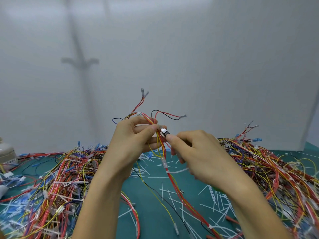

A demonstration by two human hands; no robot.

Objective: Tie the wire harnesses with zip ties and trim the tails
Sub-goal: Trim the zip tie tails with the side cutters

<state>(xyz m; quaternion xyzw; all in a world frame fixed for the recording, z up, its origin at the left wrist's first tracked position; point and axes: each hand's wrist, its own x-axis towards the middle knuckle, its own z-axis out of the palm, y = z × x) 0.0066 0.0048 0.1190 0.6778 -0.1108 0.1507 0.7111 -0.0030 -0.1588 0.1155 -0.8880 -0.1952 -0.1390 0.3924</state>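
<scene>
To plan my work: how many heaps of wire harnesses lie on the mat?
2: one heap at the left, another heap at the right. More may lie outside the view.

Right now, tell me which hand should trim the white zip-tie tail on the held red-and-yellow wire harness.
The right hand: holding a white-tipped tool, it sits beside the white zip-tie tail; the left hand grips the red-and-yellow wire harness.

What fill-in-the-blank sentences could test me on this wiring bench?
1. The left hand holds the wire harness ____ the mat, while the right hand pinches a small tool beside it.
2. The cut zip-tie tails strewn over the mat are ____ in colour.
3. Wire piles lie on ____ sides of the mat.
Missing words: above; white; both.
</scene>
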